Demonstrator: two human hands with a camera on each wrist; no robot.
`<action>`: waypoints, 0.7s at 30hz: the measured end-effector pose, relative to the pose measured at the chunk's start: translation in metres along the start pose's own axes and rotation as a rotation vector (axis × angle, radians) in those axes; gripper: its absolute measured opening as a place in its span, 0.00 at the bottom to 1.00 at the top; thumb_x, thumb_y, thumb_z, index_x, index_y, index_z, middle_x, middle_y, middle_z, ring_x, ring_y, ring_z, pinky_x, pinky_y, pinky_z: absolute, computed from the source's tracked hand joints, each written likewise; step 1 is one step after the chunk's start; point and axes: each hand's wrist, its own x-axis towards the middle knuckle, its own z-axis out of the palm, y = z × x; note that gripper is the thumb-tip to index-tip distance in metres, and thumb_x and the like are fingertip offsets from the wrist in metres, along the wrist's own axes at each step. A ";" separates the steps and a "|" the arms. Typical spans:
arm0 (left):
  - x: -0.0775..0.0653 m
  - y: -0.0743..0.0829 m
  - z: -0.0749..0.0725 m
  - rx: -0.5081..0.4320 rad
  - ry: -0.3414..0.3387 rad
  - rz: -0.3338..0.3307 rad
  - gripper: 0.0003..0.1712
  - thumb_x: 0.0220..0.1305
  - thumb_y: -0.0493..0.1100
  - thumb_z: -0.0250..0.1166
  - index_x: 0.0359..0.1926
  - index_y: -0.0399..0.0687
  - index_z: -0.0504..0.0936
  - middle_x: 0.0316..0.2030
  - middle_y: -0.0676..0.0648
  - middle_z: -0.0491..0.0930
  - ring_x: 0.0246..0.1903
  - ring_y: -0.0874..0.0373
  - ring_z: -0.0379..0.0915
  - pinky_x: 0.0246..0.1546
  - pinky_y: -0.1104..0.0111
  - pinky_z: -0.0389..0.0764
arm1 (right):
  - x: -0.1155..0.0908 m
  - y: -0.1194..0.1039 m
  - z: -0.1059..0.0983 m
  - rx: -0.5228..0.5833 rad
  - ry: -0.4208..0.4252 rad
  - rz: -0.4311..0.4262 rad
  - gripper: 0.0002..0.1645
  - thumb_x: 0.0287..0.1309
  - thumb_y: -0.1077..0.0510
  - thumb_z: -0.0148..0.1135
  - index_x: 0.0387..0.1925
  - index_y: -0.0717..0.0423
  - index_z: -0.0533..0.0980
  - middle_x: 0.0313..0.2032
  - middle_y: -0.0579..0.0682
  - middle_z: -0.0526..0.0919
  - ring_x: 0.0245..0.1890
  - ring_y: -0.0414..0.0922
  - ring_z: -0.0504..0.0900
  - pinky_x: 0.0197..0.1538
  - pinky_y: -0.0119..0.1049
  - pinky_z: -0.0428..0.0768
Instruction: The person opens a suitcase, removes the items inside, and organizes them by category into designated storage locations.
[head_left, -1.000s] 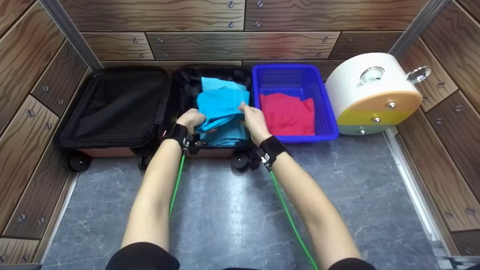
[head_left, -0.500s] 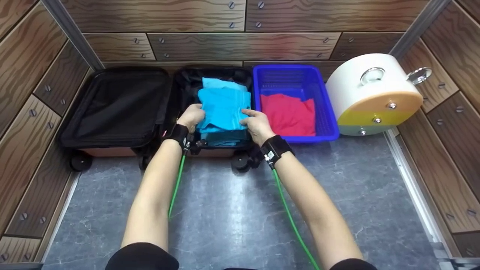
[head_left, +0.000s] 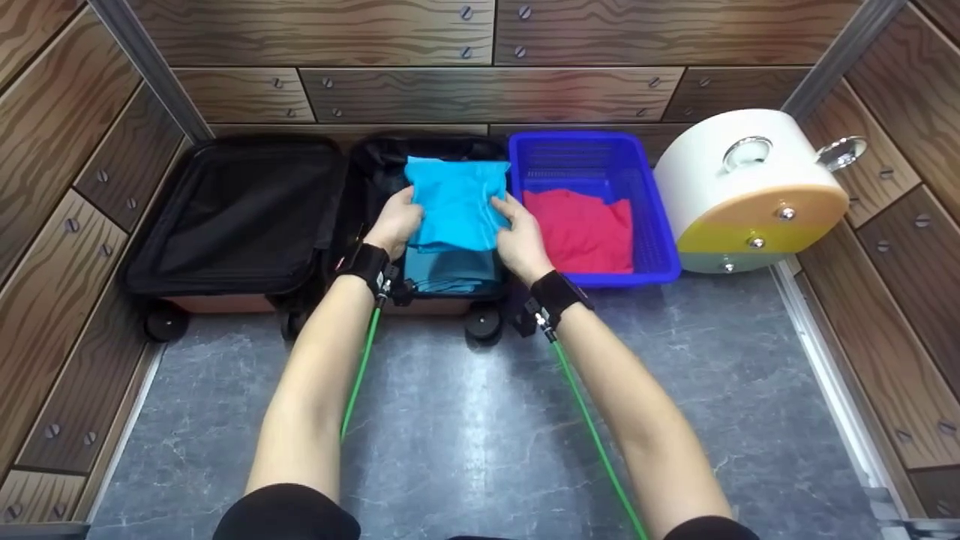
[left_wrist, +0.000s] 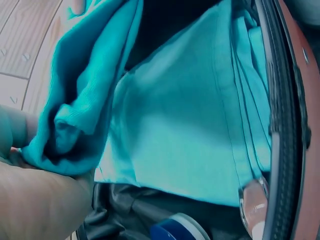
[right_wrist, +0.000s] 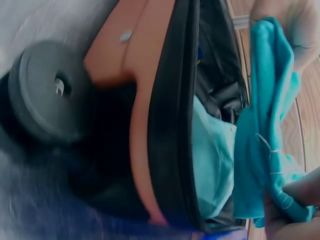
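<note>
A folded bright blue cloth garment (head_left: 456, 202) is held up over the open suitcase by both hands. My left hand (head_left: 397, 221) grips its left edge, and in the left wrist view the garment (left_wrist: 92, 95) hangs in a thick fold by the thumb. On the opposite edge, my right hand (head_left: 520, 236) pinches the fabric between thumb and fingers. Below it, a stack of folded blue clothes (head_left: 450, 270) lies inside the suitcase; the left wrist view shows the stack (left_wrist: 175, 110) with layered hems, apart from the held garment.
The suitcase's black lid half (head_left: 240, 214) lies open at the left. A blue plastic basket (head_left: 660, 225) with a red folded cloth (head_left: 577, 232) stands right of the suitcase. Beyond it is a white rounded drawer cabinet (head_left: 735, 157). A suitcase wheel (head_left: 484, 324) sticks out in front.
The held garment has been lifted and shifted toward the back of the suitcase, uncovering more of the stack's front. Both hands moved with it, and the fabric now hangs flatter.
</note>
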 end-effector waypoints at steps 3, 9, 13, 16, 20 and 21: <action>0.000 0.004 0.004 -0.031 0.000 0.035 0.38 0.73 0.28 0.42 0.81 0.39 0.47 0.80 0.42 0.47 0.79 0.52 0.40 0.77 0.63 0.48 | 0.002 0.000 -0.006 -0.040 0.011 -0.050 0.38 0.55 0.81 0.43 0.69 0.67 0.69 0.75 0.60 0.62 0.76 0.51 0.59 0.75 0.31 0.56; 0.001 0.015 0.018 -0.063 -0.017 0.128 0.37 0.73 0.28 0.42 0.81 0.42 0.48 0.80 0.43 0.48 0.79 0.52 0.40 0.76 0.65 0.49 | 0.005 -0.003 -0.023 -0.057 0.062 -0.068 0.38 0.57 0.81 0.44 0.70 0.64 0.70 0.75 0.58 0.62 0.76 0.50 0.58 0.75 0.30 0.54; 0.001 0.024 0.032 -0.079 -0.050 0.161 0.36 0.76 0.29 0.41 0.81 0.43 0.48 0.80 0.44 0.48 0.79 0.53 0.40 0.76 0.64 0.48 | 0.004 -0.001 -0.037 -0.066 0.117 -0.084 0.38 0.58 0.81 0.44 0.69 0.63 0.71 0.75 0.58 0.63 0.76 0.50 0.59 0.74 0.31 0.56; 0.001 0.028 0.041 -0.101 -0.090 0.169 0.35 0.77 0.30 0.41 0.81 0.43 0.48 0.80 0.44 0.48 0.79 0.54 0.40 0.76 0.66 0.48 | 0.004 0.002 -0.047 -0.066 0.156 -0.089 0.37 0.58 0.81 0.44 0.69 0.62 0.71 0.74 0.58 0.64 0.75 0.50 0.61 0.74 0.30 0.58; 0.001 0.032 0.053 -0.121 -0.135 0.156 0.37 0.76 0.29 0.40 0.82 0.42 0.44 0.81 0.44 0.43 0.79 0.55 0.36 0.76 0.68 0.45 | 0.004 0.010 -0.060 -0.072 0.195 -0.091 0.37 0.58 0.80 0.45 0.68 0.63 0.72 0.74 0.58 0.65 0.74 0.50 0.62 0.73 0.30 0.59; 0.000 0.033 0.056 -0.127 -0.143 0.154 0.37 0.76 0.28 0.40 0.82 0.42 0.43 0.81 0.44 0.42 0.79 0.54 0.35 0.76 0.68 0.45 | 0.003 0.012 -0.063 -0.072 0.202 -0.092 0.37 0.58 0.80 0.45 0.68 0.63 0.72 0.74 0.58 0.66 0.74 0.50 0.62 0.73 0.30 0.59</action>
